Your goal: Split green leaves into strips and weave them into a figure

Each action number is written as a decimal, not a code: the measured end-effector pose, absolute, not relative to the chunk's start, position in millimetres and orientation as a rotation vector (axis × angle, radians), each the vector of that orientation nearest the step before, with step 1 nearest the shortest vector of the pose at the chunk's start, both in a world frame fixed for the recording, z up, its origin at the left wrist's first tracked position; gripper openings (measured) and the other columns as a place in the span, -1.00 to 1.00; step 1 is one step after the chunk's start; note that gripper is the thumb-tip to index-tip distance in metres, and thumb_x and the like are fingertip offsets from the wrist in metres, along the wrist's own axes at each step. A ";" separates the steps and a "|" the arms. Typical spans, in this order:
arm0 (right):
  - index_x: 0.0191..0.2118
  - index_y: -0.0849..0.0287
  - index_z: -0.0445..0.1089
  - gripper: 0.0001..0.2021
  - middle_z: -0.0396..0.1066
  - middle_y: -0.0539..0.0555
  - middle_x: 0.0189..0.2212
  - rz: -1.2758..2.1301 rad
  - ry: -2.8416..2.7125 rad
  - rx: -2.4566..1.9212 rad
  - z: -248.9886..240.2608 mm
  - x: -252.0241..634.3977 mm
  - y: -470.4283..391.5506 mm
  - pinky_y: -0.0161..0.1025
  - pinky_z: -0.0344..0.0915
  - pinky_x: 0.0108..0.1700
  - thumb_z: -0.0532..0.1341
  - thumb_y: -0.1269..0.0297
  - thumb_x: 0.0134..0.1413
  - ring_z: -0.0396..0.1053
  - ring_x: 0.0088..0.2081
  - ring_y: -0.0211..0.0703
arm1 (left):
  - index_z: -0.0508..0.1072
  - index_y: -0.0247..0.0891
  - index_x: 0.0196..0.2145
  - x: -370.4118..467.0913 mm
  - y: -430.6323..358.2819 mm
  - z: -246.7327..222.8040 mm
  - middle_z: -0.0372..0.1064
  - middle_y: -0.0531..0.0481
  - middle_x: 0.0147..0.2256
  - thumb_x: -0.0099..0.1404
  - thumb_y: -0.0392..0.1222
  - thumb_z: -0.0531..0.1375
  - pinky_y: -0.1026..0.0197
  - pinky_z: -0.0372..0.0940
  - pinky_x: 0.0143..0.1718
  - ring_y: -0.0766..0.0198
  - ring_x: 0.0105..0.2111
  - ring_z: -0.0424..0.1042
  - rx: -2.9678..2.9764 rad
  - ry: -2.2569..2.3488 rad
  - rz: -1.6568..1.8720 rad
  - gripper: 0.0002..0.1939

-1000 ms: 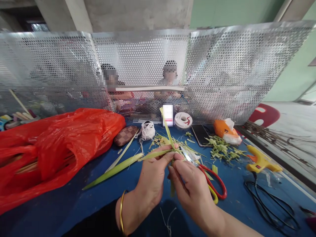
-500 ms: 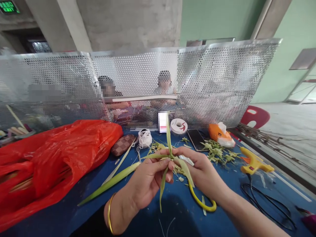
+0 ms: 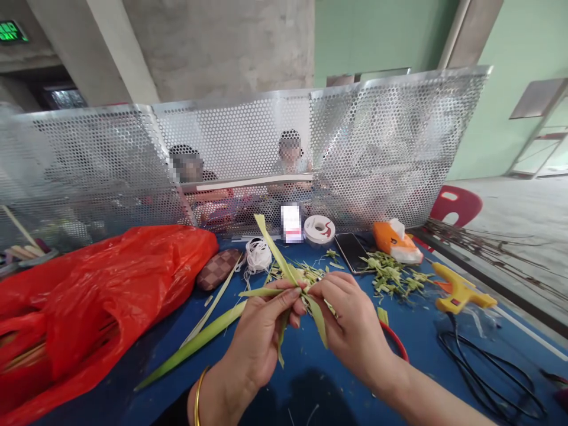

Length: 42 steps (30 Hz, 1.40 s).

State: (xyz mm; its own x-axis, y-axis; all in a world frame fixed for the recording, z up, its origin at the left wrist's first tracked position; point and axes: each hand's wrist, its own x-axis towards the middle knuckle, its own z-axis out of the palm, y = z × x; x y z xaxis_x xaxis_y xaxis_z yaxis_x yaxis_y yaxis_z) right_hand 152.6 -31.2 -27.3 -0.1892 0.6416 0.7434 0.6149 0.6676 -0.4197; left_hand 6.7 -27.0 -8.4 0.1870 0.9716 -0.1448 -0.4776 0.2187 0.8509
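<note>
Green leaf strips (image 3: 279,254) cross at a small knot between my two hands, their ends pointing several ways. My left hand (image 3: 261,325), with a gold bangle at the wrist, pinches the strips from the left, thumb on top. The fingers of my right hand (image 3: 355,319) are closed on the strips at the right side of the knot; one strip hangs down beside them. The knot itself is partly covered by fingertips. Behind my right hand, part of a red curved handle (image 3: 396,340) shows.
On the blue table (image 3: 213,355) lie a red plastic bag (image 3: 110,296), checkered pouch (image 3: 218,269), white string (image 3: 258,255), tape roll (image 3: 319,228), phone (image 3: 352,251), tissue pack (image 3: 396,241), leaf pieces (image 3: 397,275) and yellow glue gun (image 3: 461,290) with black cable. Beyond stands a perforated metal screen (image 3: 244,142).
The upright strip now leans left. My right hand has turned, its fingers more curled at the knot. Where a yellow curved handle showed, a red part shows now. The view has shifted slightly.
</note>
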 end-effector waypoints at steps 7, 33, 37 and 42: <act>-0.25 0.13 0.49 -0.82 0.50 0.06 -0.34 0.564 -1.762 -1.026 -17.6 166.5 -17.5 -0.18 0.36 -0.19 0.12 0.28 0.24 0.44 -0.27 -0.13 | 0.51 -0.36 -0.41 0.0 -23.4 -7.4 0.39 0.05 -0.64 0.06 -0.18 0.39 0.41 0.15 -0.63 0.45 -0.70 0.30 0.862 0.852 0.969 -0.80; -0.36 0.12 0.44 -0.75 0.45 0.05 -0.37 0.618 -1.774 -1.202 -23.3 164.0 -21.2 -0.25 0.27 -0.27 0.10 0.14 0.24 0.40 -0.30 -0.12 | 0.49 -0.31 -0.32 -2.8 -15.0 -20.0 0.52 -0.05 -0.48 0.15 -0.03 0.29 0.21 0.34 -0.33 0.26 -0.49 0.50 1.004 0.944 0.967 -0.73; -0.50 0.12 0.38 -0.70 0.40 0.00 -0.53 0.574 -1.851 -1.278 -23.0 162.6 -24.4 -0.28 0.20 -0.38 0.13 0.13 0.21 0.34 -0.43 -0.15 | 0.46 -0.33 -0.37 -4.0 -14.4 -15.8 0.50 -0.05 -0.52 0.16 -0.02 0.29 0.27 0.32 -0.41 0.30 -0.56 0.47 0.998 0.936 1.018 -0.72; -0.54 0.13 0.35 -0.68 0.38 0.00 -0.55 0.452 -1.945 -1.160 -25.0 159.1 -29.6 -0.24 0.23 -0.29 0.09 0.26 0.25 0.34 -0.44 -0.18 | 0.42 -0.30 -0.41 3.3 -13.8 -22.2 0.43 0.04 -0.62 -0.05 -0.12 0.41 0.26 0.32 -0.49 0.31 -0.63 0.41 0.963 0.952 1.057 -0.69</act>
